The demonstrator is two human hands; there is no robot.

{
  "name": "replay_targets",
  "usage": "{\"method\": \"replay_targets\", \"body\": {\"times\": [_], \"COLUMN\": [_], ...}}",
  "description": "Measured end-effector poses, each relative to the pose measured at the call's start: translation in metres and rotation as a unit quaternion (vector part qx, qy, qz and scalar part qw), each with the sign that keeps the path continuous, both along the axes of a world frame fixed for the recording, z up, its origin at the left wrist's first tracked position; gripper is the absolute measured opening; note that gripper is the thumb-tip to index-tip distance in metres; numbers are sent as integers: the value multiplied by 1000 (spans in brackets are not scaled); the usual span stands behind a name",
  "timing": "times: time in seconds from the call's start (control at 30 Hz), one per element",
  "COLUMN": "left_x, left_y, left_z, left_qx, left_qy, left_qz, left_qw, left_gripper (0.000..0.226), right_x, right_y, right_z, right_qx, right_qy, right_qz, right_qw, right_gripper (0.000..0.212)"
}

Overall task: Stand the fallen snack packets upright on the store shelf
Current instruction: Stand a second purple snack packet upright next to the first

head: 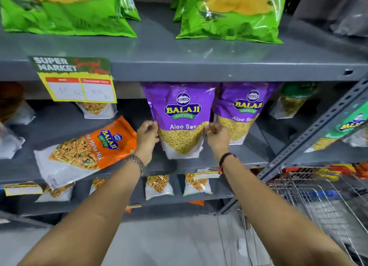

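A purple Aloo Sev packet point(182, 114) stands upright on the middle grey shelf point(239, 154). My left hand point(147, 138) pinches its left edge and my right hand point(217, 137) pinches its right edge. A second purple Aloo Sev packet point(245, 110) stands upright just behind it to the right. An orange Mix packet point(87, 148) lies flat and tilted on the same shelf, left of my left hand, its white bottom end overhanging the shelf's front edge.
Green chip bags point(229, 14) stand on the upper shelf. A yellow price tag point(77, 82) hangs from that shelf's edge. More packets stand at the back left, far right and on the lower shelf point(159, 186). A wire shopping trolley point(318, 202) stands at the lower right.
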State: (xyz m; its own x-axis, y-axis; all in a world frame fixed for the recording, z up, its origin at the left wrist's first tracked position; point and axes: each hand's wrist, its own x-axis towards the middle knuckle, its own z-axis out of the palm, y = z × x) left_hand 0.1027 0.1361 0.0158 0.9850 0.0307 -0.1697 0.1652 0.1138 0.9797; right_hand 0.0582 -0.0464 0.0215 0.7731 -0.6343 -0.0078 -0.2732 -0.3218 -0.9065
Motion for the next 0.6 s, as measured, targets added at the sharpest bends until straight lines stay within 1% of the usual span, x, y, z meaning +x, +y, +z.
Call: {"method": "replay_targets", "body": {"times": [0.1, 0.2, 0.27, 0.3, 0.4, 0.47, 0.53, 0.6], "left_x": [29, 41, 41, 40, 33, 28, 27, 31], "left_y": [-2, -3, -2, -1, 13, 33, 60, 93], "left_z": [-9, -20, -21, -20, -19, -19, -19, -16], "left_qx": [24, 48, 46, 43, 50, 57, 55, 73], "left_qy": [-4, -7, -8, -3, 6, 5, 12, 11], "left_qz": [27, 36, 24, 9, -20, -18, -7, 8], "left_qw": [999, 998, 999, 999, 999, 998, 998, 997], "left_gripper": [25, 16, 12, 15, 29, 31, 31, 31], "right_x": [31, 45, 47, 46, 33, 17, 3, -9], "right_y": [2, 1, 2, 2, 6, 15, 32, 58], "right_z": [-5, -14, -19, -21, -25, -33, -45, -53], "right_qx": [-21, -59, -51, -40, 25, 79, 159, 237], "right_qy": [-7, 7, 13, 12, 9, 15, 24, 30], "right_qz": [-2, -4, -12, -15, -19, -33, -62, -68], "right_qw": [1000, 998, 999, 999, 999, 996, 985, 969], "right_gripper": [19, 20, 21, 21, 23, 28, 19, 10]}}
